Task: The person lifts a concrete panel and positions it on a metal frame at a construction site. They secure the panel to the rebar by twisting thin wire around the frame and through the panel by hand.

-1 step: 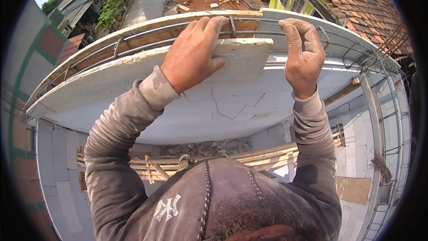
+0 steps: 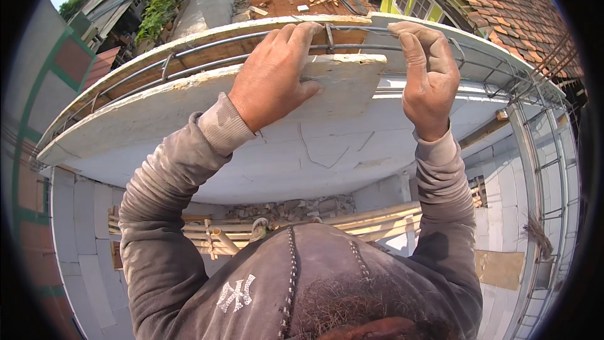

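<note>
My left hand (image 2: 270,66) is closed over the upper edge of a pale, plaster-smeared formwork board (image 2: 343,85). Its thumb rests on the board's near face, while the fingers reach over to the steel bars behind, beside a stirrup (image 2: 328,36). My right hand (image 2: 431,79) is raised past the board's right end, thumb and forefinger pinched together. Between them is the end of a thin tie wire (image 2: 362,28), which runs left toward the stirrup. Long reinforcing bars (image 2: 211,45) lie between this board and a far board (image 2: 220,30).
Below the board stands a white block wall (image 2: 251,157), with bamboo poles (image 2: 352,226) and rubble (image 2: 296,206) lower down. A vertical rebar cage (image 2: 541,157) rises at right. Beyond are a tiled roof (image 2: 503,6) and red soil (image 2: 302,6).
My right hand has shifted very slightly left with the wire end in its pinch. The left hand stays almost still on the board.
</note>
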A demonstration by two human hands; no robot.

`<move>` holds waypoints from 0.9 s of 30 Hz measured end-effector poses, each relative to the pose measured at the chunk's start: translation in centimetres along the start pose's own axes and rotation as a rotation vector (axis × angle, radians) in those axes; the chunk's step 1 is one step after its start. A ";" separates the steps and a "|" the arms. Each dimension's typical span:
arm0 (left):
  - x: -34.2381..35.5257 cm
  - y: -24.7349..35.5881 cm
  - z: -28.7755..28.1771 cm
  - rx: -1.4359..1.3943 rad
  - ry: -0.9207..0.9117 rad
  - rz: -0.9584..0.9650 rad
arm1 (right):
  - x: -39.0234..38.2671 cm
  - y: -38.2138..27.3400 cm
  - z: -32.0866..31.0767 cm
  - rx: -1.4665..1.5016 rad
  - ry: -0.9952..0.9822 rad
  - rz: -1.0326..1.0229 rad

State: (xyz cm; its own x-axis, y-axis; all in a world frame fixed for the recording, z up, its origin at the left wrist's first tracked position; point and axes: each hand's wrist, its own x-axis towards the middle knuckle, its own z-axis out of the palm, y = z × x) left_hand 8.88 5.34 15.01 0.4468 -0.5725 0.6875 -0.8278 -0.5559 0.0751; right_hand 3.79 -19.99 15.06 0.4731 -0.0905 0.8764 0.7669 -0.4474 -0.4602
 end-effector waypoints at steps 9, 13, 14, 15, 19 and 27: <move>2.7 0.5 -3.1 0.111 -0.050 -0.184 | 3.2 -3.4 5.6 0.469 -0.041 -0.022; 1.4 -0.2 -2.2 0.118 0.064 -0.077 | 2.6 -4.1 7.1 0.325 -0.064 -0.121; 1.3 -0.2 -2.2 0.117 0.064 -0.074 | 1.7 -4.4 6.9 0.319 -0.055 -0.080; 1.2 -0.3 -2.1 0.095 0.098 -0.079 | 1.0 -4.8 6.9 0.311 -0.045 -0.039; 0.8 -1.4 -1.2 0.126 0.278 0.043 | -0.8 -6.4 8.0 0.213 -0.042 -0.046; -0.5 -3.2 0.2 0.203 0.359 0.308 | -4.9 -7.3 9.6 0.169 0.104 -0.033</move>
State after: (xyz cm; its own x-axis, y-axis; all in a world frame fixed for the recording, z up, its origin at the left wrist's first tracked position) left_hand 11.40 7.28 14.28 0.0183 -0.5050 0.8629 -0.8045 -0.5199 -0.2872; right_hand 0.05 -7.76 12.72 0.4057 -0.1740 0.8973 0.8471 -0.2970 -0.4406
